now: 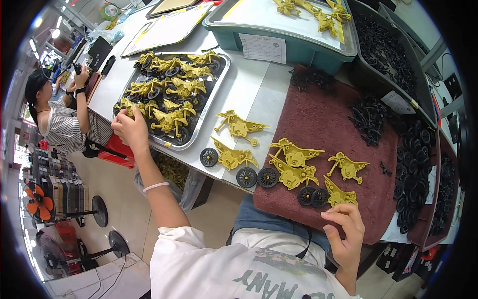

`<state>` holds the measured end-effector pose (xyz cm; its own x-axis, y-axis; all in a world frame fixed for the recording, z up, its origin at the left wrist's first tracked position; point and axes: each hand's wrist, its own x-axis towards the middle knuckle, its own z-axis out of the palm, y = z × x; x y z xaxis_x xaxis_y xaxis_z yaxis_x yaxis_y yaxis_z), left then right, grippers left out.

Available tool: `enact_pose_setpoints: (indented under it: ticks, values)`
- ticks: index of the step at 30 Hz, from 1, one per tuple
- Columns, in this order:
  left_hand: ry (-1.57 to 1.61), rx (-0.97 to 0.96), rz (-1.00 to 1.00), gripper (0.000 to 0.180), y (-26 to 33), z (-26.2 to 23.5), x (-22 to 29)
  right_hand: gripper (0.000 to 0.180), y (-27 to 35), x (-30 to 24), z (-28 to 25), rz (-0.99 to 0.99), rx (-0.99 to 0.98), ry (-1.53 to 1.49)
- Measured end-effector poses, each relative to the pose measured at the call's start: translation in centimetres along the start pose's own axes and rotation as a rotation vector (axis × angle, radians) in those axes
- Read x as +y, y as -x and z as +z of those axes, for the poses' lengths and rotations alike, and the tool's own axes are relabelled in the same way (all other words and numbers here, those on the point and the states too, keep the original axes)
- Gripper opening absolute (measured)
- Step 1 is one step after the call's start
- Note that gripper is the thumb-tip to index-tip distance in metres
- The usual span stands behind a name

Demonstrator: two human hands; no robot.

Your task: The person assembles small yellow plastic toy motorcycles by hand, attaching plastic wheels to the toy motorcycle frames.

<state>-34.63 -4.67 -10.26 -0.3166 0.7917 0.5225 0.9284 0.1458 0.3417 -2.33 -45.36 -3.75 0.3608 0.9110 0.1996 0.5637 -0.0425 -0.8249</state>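
My left hand [132,130] is at the near left corner of a metal tray [223,82], thumb and fingers closed around a yellow and black toy motorcycle [130,105]. Several more such motorcycles fill the tray in rows. My right hand [346,230] hovers over the front of a maroon towel [318,117], its fingers bent and thumb apart, with nothing visible between them. Just beyond its fingertips lies a yellow motorcycle body half [340,193], beside a black spoked wheel [319,198]. Other yellow body halves [241,127] and black wheels [208,157] lie on the table and towel.
Loose black parts [368,119] lie on the towel, with black wheels [413,169] heaped at its right. A teal bin [298,52] and a dark crate [386,50] of black pieces stand behind. At left, a person [69,114] sits working; standing fans [40,202] are below.
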Motion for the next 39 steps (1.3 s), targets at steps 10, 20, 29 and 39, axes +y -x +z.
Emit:
enact_pose_setpoints:
  ticks: [10,20,29,39]
  values:
    - [0.222,-0.216,0.227,0.050,-1.8,1.3,-2.0,0.027,0.1,0.4,-0.7,0.008,0.011,0.037]
    - [0.046,-0.044,0.414,0.056,-1.1,-4.5,-1.8,0.031,0.7,3.1,-5.2,0.062,0.182,0.252]
    - [0.917,-0.760,1.123,0.035,19.5,-15.3,15.4,0.046,-0.2,4.0,-3.2,-0.046,-0.049,0.441]
    - [0.879,-0.909,1.284,0.031,24.0,-15.6,18.2,0.043,0.4,4.6,-6.6,-0.015,-0.082,0.475]
